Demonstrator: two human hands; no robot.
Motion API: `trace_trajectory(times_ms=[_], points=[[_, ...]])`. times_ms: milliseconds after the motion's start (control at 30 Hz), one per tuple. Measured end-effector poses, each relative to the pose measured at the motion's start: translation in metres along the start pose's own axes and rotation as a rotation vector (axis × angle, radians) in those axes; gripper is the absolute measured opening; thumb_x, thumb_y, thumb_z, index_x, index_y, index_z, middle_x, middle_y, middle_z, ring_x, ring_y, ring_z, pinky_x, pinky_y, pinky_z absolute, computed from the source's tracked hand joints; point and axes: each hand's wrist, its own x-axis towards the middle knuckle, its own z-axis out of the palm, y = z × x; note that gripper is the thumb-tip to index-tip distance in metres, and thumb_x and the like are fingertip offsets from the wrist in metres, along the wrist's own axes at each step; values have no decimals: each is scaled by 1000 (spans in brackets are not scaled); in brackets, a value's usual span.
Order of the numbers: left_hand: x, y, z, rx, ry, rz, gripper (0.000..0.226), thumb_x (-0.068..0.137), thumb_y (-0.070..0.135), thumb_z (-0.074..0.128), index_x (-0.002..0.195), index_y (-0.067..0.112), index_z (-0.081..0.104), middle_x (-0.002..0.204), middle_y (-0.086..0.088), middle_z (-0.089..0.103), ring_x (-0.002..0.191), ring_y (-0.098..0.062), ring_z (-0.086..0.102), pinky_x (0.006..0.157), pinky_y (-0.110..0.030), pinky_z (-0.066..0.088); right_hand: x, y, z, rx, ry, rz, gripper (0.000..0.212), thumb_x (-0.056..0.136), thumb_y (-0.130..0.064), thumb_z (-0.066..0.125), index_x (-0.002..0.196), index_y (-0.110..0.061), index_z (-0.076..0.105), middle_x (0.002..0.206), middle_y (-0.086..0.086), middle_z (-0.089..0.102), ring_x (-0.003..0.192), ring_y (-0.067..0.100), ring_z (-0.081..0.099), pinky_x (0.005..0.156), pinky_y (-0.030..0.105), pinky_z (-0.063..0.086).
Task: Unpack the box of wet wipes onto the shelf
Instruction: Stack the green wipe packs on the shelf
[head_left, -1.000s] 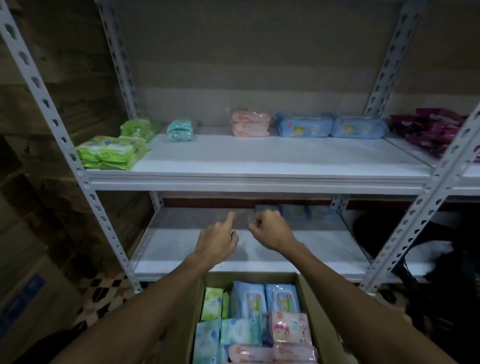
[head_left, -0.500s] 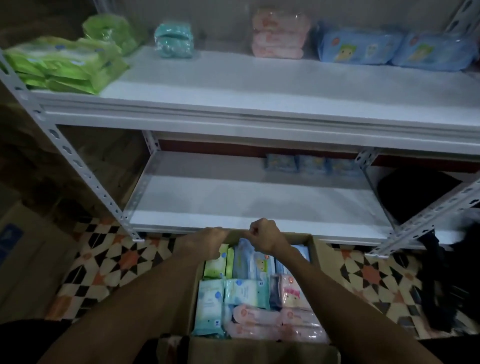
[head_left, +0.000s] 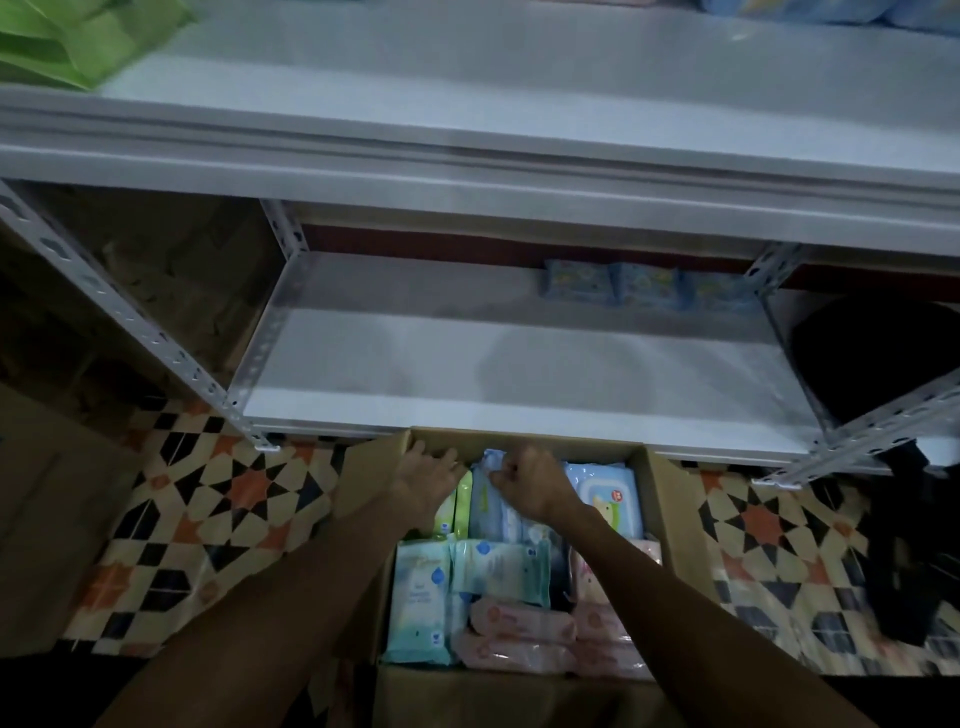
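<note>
Patterned floor tiles (head_left: 208, 493) in cream, black and orange lie under a white metal rack. We look down on an open cardboard box (head_left: 662, 519) that stands on them, its far edge against the front edge of the lower shelf (head_left: 519, 374).

Our right grip (head_left: 524, 488) is curled, thumb and fingers nipping the top seam of a blue pack (head_left: 483, 499). That pack stands on end at the far edge of the box, near the middle. Our left grip (head_left: 426, 480) lies just beside it, fingers stretched out and loose, with their tips at the far left corner of the box. It has hold of nothing that we can see, and the green packs (head_left: 457, 512) stand on end right under it.

A pale blue pack (head_left: 605, 493) with a cartoon on its front fills the far right corner of the box. Nearer to us lie two teal packs (head_left: 421, 597), side by side toward the left edge. Pink packs (head_left: 519, 634) are heaped along the near edge, and our forearms cross above them.

A row of small blue packs (head_left: 644, 286) stands at the back edge of the lower shelf, toward its right end. The upper shelf (head_left: 519, 78) carries blurred green bags (head_left: 67, 47) at its left end. Something black (head_left: 893, 545) hangs by the rack's right post; we cannot tell what it is. A second brown carton (head_left: 31, 519) sits on the floor at far left.
</note>
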Motion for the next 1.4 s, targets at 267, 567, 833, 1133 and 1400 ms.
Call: trace_trajectory(times_ms=[267,567,833,1133,1400], points=[[-3,10,1,-46,5,-67,53,92,24,57,143,24,40,141,-9,44,127,-34,40,112,-51,20,-7,-1,3,41,-55,69,43,90,-30,59,52,-20,43,51,-8,45,59,15,49,60,23,35],[-25,-8,-29,-288,19,-11,97,60,42,87,143,30,38,132,-2,48,121,-29,51,109,-49,31,-17,-5,-17,75,-129,80,30,91,-25,59,65,-10,58,62,3,53,53,7,44,47,11,34],[-67,-45,-54,-525,147,-33,80,74,18,79,142,29,40,148,-5,23,106,-35,57,81,-36,47,-12,-32,-9,-16,-102,36,34,92,-22,53,59,-13,52,67,12,58,67,26,57,59,28,38],[-79,-54,-22,-585,48,-104,76,81,16,73,146,27,37,163,-1,3,140,-35,32,107,-39,35,16,-64,24,-351,-209,-28,34,78,-20,73,102,3,64,104,19,68,98,23,66,79,27,48],[-65,-57,-15,-660,43,-136,77,76,14,75,142,34,42,164,6,5,143,-30,30,108,-37,38,26,-53,63,-374,-246,37,30,98,-8,42,126,1,51,131,19,51,105,25,53,90,27,42]])
